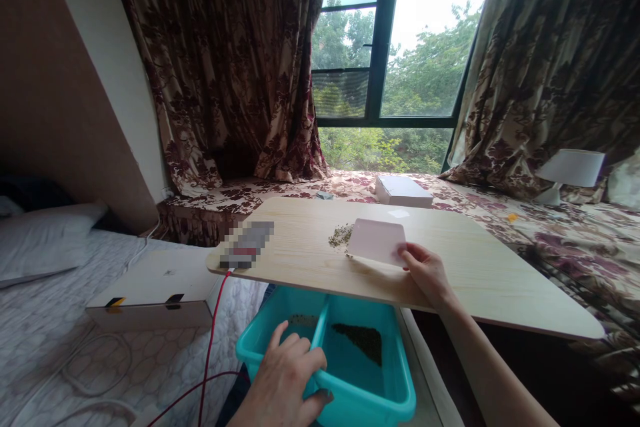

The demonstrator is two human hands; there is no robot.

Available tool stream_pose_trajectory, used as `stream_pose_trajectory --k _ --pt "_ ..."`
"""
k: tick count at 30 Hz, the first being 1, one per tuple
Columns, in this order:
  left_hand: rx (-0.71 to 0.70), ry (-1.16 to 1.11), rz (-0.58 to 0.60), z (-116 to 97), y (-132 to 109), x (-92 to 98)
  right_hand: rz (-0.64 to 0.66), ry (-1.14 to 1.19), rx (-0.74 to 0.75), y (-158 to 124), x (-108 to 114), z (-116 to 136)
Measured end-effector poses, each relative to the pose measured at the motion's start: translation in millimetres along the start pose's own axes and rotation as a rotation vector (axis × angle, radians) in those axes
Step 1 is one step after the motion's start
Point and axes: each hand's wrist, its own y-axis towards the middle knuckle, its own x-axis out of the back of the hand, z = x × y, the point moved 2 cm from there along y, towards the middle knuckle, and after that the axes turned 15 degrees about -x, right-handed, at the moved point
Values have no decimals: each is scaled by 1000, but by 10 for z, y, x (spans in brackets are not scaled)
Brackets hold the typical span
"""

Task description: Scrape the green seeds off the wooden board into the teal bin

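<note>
left hand (293,368) half-open at one turquoise two-compartment plastic tub (373,400), grip unclear; dark grains (367,345) right, paler grains (304,320) left. my right hand (425,270) pinches one pale-pink rectangular plate (377,240) beside one grain pile (340,235) on one pale wooden board (500,273).

Bare hands (290,367), sleeveless right forearm (483,343), apparently dark-blue trousers (234,401), mostly hidden

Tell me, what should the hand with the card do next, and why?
Perhaps the right hand should slide the card behind the bits and draw a few toward the tub: they lie loose beside the card, the tub sits below the board's near edge, and dark bits lie in it.
</note>
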Motion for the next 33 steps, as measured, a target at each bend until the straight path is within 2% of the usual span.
stream_pose_trajectory --k 23,33 --pt "-1 10 -14 -19 1 16 -1 12 -10 -16 7 0" --pt "0 -1 -16 -31 -10 12 52 -4 36 -18 -27 18"
